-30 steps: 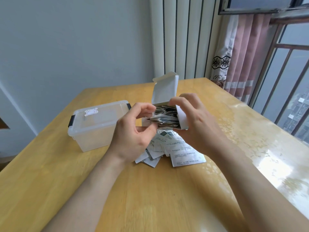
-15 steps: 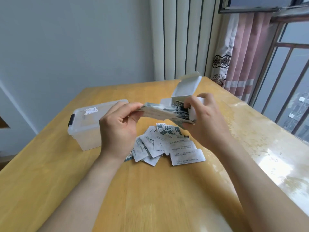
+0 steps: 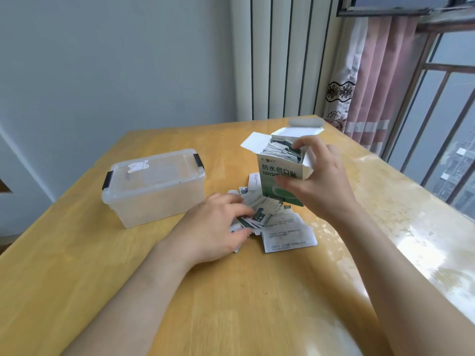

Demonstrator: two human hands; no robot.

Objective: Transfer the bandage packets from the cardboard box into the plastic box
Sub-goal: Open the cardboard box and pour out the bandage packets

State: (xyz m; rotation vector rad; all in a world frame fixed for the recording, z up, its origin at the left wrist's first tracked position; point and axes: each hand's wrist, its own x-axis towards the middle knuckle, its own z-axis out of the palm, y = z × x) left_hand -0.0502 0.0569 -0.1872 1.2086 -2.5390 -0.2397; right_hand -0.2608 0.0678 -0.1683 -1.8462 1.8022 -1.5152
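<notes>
The right hand (image 3: 317, 179) has the cardboard box (image 3: 281, 176) gripped upright just above the table, thumb across the green printed front and fingers curled over the open top edge. The flaps stick up and out, and you can see a bunch of bandage packets (image 3: 281, 151) still standing packed inside.

The left hand (image 3: 214, 224) is down low with fingers bent onto the near-left edge of a loose pile of packets (image 3: 277, 222) lying on the table (image 3: 231, 304). It's blurry there, so can't really tell whether it's pinching a few or only pressing on them. The pile sits right under and just in front of the held box, packets overlapping in all directions.

Over to the left of the pile is the plastic box (image 3: 154, 191), clear, lid on, black latches at both ends, a small sticker on top. Looks like nothing inside it. A curtain (image 3: 370, 80) hangs at the far right by the window.
</notes>
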